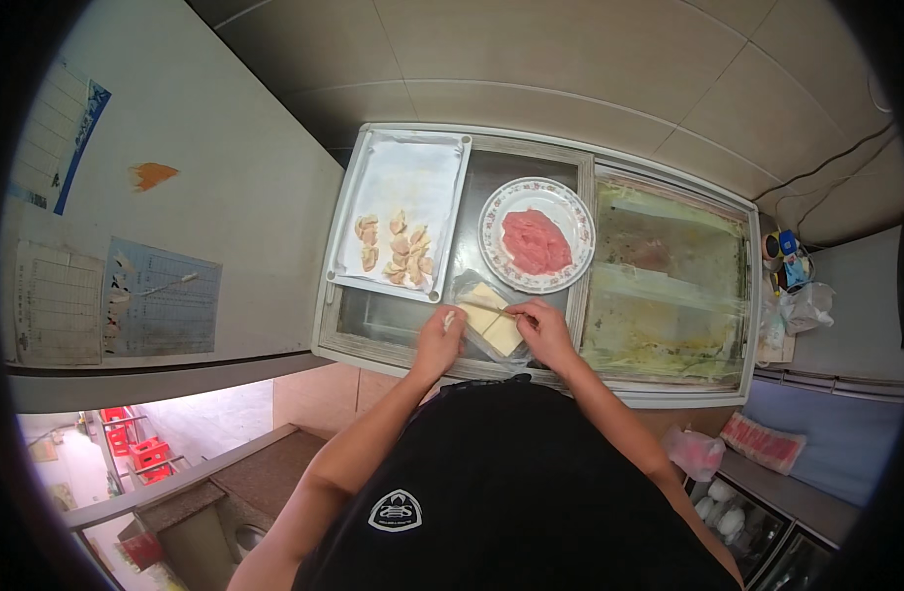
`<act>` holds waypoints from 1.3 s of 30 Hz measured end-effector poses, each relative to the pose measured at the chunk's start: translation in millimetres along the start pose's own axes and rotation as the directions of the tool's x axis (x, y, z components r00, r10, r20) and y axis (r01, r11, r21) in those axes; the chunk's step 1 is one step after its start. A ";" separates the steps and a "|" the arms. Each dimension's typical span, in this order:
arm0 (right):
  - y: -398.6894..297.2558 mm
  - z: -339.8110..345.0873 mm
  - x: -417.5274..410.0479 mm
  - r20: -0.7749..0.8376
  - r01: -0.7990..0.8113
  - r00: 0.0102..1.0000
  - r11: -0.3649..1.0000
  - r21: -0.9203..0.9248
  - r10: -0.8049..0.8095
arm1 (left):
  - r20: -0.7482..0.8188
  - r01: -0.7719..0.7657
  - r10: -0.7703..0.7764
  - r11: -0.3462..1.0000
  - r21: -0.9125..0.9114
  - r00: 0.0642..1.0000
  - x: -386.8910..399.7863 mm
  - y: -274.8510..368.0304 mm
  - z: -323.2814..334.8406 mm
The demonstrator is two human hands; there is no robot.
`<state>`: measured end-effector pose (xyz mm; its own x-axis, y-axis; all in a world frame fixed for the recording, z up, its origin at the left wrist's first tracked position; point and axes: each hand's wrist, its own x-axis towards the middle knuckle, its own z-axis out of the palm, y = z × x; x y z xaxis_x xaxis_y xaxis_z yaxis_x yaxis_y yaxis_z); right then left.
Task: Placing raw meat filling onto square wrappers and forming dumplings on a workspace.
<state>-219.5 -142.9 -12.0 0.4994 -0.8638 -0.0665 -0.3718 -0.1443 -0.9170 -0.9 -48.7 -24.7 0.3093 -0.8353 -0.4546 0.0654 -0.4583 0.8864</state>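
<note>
Square pale-yellow wrappers (483,316) lie on clear plastic film (472,278) at the near edge of a glass-topped chest. My right hand (542,329) pinches a thin stick-like tool (491,306) that reaches over the wrappers. At their left side, my left hand (441,341) is curled around a small pale piece, perhaps a folded dumpling. Beyond my right hand, a floral-rimmed plate (582,244) bears pink minced meat (538,242). A white paper-lined tray (400,166) at the left holds several folded dumplings (410,255).
The chest's right glass lid (670,288) looks yellowed and smeared. A pale cabinet (259,221) with papers on it stands at the left. Plastic bags (806,306) and a blue-and-black item lie at the right. A tiled wall (540,52) rises behind the chest.
</note>
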 end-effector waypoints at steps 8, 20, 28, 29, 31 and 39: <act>-8.8 -2.1 -1.3 0.110 0.013 0.994 0.995 0.095 -0.023 | 0.074 0.094 -0.088 0.992 -0.090 0.993 22.7 22.3 22.7; 63.5 -45.7 31.3 -0.256 0.016 0.958 0.921 -0.390 -0.126 | 0.034 -0.309 0.319 0.879 0.363 0.947 10.1 50.2 10.1; 46.6 -27.8 43.8 -0.364 0.016 0.917 0.928 -0.372 -0.162 | -0.022 -0.412 0.451 0.833 0.369 0.892 0.8 55.7 14.1; 46.1 -27.2 46.3 -0.349 0.005 0.924 0.914 -0.406 -0.160 | -0.030 -0.380 0.419 0.848 0.370 0.907 3.0 45.7 10.4; 47.5 -24.9 48.7 -0.334 -0.004 0.929 0.898 -0.440 -0.160 | -0.037 -0.349 0.389 0.860 0.371 0.920 4.8 39.9 5.2; 47.1 -8.4 27.0 -0.342 -0.132 0.939 0.959 -0.249 0.041 | -0.077 -0.294 0.328 0.912 0.287 0.942 -8.1 49.1 9.2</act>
<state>-230.2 -177.1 -53.7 0.1865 -0.9818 0.0346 -0.6177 -0.1446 -0.7730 -8.9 -67.2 21.7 0.3853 -0.9134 -0.1309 -0.3033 -0.2594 0.9169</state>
